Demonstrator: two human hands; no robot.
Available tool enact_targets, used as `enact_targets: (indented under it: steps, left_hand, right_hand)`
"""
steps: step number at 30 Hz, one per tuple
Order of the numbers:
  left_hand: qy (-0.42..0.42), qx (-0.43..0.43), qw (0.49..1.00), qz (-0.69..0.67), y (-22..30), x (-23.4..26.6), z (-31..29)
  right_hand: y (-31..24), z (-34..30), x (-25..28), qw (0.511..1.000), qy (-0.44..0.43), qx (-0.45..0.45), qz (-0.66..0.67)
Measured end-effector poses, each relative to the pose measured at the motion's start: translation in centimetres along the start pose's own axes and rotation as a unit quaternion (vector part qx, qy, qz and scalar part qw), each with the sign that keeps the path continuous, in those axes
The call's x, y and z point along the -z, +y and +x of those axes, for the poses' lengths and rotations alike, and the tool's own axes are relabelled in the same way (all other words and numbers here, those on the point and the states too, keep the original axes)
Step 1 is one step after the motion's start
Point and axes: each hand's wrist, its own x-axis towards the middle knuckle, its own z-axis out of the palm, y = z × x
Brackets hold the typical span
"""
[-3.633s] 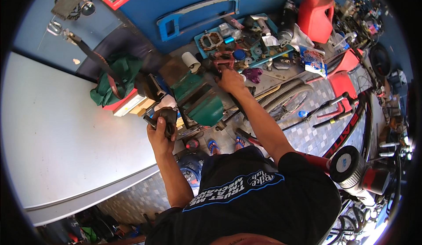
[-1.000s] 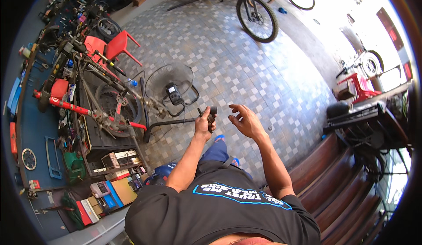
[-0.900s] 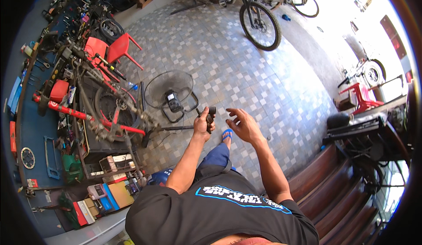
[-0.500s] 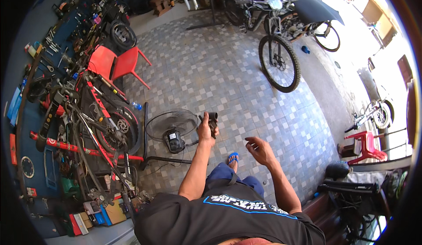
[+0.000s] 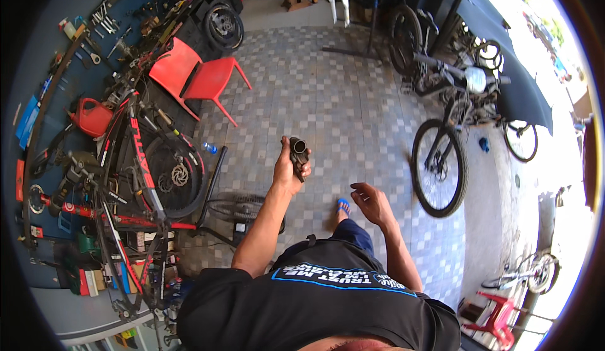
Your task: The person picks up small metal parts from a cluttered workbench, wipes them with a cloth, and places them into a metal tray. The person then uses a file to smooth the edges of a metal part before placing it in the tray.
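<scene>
My left hand (image 5: 290, 169) is closed around a dark part with a round, hollow tube end (image 5: 299, 147). The tube's opening faces up past my thumb, and my fingers hide much of the rest, so its exact kind is unclear. Lower and to the right, my right hand (image 5: 373, 204) hangs in the air with loosely bent fingers and nothing visible in them. The two hands are apart, both held out over the tiled floor (image 5: 302, 86).
A floor fan (image 5: 236, 209) stands beside my left forearm. On the left are a red-and-black bicycle frame (image 5: 144, 155), a red chair (image 5: 211, 79) and a wall of tools (image 5: 107, 20). A mountain bike (image 5: 441, 155) stands to the right. My foot wears a blue slipper (image 5: 343, 206).
My view has moved forward and turned, so the red chair is nearer and the fan lies partly behind my left forearm. The left hand still holds the dark part, its tube opening now more visible.
</scene>
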Motion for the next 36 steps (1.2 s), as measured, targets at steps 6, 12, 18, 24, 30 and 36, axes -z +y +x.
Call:
enact_targets:
  steps: [6, 12, 18, 24, 30, 36]
  left_hand:
    - [0.049, -0.090, 0.994, 0.026, 7.2, -4.7, 10.0]
    - [0.054, -0.127, 0.990, 0.011, 12.8, -2.4, 21.9]
    - [0.118, -0.125, 0.985, -0.030, 21.0, -1.8, 36.3]
    - [0.088, -0.102, 0.991, -0.003, 32.0, -1.0, 48.4]
    - [0.115, -0.076, 0.990, 0.031, 40.4, 1.1, 62.1]
    - [0.131, -0.070, 0.988, 0.051, 48.1, 4.0, 77.6]
  right_hand:
    - [-7.8, 22.0, 6.7, 0.990, -0.095, 0.098, -0.026]
    - [-13.7, 41.1, 5.4, 0.958, -0.174, 0.222, -0.056]
    - [-17.4, 59.4, 0.1, 0.943, -0.226, 0.239, -0.050]
    - [-24.3, 74.8, -0.1, 0.942, -0.215, 0.244, -0.080]
    - [-24.1, 91.6, -2.7, 0.949, -0.207, 0.232, -0.049]
    - [-23.2, 109.6, -6.6, 0.950, -0.214, 0.227, 0.020]
